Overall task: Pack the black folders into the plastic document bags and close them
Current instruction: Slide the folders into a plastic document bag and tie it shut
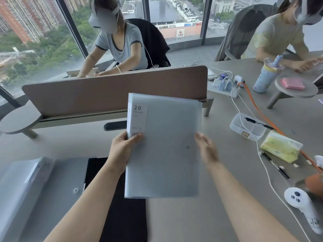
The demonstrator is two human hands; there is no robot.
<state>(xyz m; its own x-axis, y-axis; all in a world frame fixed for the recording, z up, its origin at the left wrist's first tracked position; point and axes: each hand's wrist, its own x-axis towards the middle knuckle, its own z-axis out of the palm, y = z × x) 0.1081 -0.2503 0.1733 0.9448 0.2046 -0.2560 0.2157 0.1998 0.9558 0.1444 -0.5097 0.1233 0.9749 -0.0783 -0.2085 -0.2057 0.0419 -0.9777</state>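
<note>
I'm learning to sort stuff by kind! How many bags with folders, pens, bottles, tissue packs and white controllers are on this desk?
Plastic document bags with folders: 2, one held up, one lying at the left
Pens: 2, one across the clear box, one by the tissues
Bottles: 1
Tissue packs: 1
White controllers: 1
Total: 7

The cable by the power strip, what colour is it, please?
Orange cable, clearest in the head view.

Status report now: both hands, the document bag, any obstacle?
Left hand grips document bag at its left edge. Right hand open beside right edge. Bag held above table; nothing blocking.
</note>
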